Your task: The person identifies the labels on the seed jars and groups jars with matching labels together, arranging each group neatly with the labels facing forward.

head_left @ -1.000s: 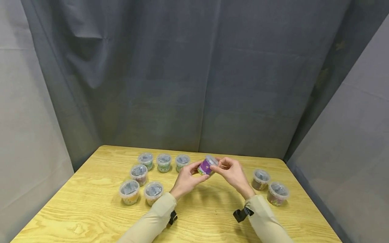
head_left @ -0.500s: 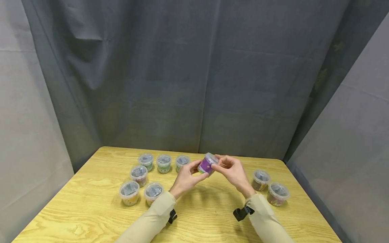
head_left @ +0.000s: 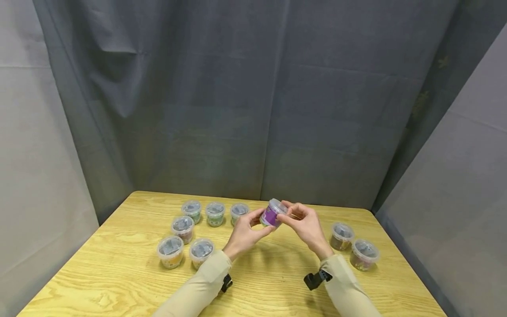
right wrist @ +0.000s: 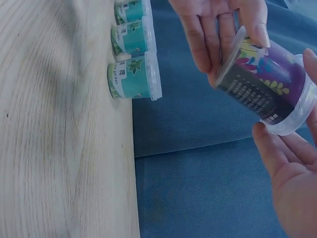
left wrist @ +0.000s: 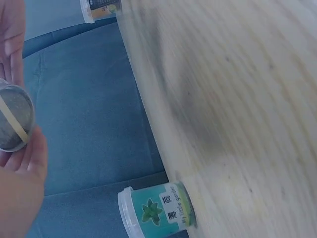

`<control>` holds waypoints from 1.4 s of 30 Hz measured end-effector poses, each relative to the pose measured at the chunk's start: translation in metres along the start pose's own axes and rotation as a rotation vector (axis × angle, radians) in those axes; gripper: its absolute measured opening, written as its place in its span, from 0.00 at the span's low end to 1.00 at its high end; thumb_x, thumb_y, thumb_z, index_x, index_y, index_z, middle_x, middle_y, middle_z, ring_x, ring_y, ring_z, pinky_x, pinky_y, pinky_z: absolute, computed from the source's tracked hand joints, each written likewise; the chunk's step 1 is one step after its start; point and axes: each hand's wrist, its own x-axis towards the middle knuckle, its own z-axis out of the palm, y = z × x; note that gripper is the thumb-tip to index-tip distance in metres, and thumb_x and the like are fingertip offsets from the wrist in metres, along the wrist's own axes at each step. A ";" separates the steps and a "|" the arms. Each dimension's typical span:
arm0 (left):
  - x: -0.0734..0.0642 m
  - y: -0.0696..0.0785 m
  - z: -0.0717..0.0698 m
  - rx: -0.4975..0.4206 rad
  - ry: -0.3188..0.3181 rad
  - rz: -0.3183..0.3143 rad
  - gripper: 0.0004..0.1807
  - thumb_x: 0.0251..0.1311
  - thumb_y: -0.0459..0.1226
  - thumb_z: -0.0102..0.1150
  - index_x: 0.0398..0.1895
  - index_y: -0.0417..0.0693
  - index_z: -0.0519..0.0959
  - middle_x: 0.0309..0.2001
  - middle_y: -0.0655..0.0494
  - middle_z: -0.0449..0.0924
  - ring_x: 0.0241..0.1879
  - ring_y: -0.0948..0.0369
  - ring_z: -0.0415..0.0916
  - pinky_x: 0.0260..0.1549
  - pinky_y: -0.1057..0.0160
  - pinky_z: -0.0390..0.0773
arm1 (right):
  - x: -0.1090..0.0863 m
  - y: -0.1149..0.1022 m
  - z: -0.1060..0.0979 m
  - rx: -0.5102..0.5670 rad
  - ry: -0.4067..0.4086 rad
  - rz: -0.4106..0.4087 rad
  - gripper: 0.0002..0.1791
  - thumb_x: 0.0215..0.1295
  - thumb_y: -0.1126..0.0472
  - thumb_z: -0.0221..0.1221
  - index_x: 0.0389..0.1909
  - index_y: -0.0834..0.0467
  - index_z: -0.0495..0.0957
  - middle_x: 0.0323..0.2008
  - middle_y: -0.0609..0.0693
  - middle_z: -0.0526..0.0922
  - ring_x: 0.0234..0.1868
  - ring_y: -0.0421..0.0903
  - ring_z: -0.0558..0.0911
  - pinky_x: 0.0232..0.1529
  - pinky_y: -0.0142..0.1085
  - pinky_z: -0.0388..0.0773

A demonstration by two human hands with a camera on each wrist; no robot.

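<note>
A small plastic tub (head_left: pixel 271 215) with a purple printed label and a clear lid is held tilted above the table, between both hands. My left hand (head_left: pixel 243 233) grips it near its base, thumb on the near side. At the lid end, my right hand (head_left: pixel 304 225) holds the tub with thumb and fingers. The right wrist view shows the tub's label (right wrist: pixel 270 79), with leaf pictures and a dark text panel. In the left wrist view the tub's round underside (left wrist: pixel 12 119) is crossed by a pale strip.
Green-labelled tubs (head_left: pixel 215 214) stand in a row at the back left, with a darker tub (head_left: pixel 183 229) and two orange-toned tubs (head_left: pixel 170 252) nearer. Two more tubs (head_left: pixel 364 254) stand at the right. A grey curtain (head_left: pixel 206 110) hangs behind the wooden table (head_left: pixel 115 268).
Both hands stay nearly in place around the purple tub, which has risen very slightly. The other tubs keep their places on the table.
</note>
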 end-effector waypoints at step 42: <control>-0.002 0.013 -0.004 0.194 0.149 -0.009 0.28 0.61 0.40 0.66 0.63 0.41 0.73 0.57 0.46 0.80 0.55 0.52 0.79 0.57 0.52 0.78 | 0.007 -0.009 0.018 -0.142 0.103 0.088 0.16 0.54 0.52 0.72 0.35 0.57 0.79 0.43 0.53 0.86 0.49 0.49 0.85 0.49 0.41 0.82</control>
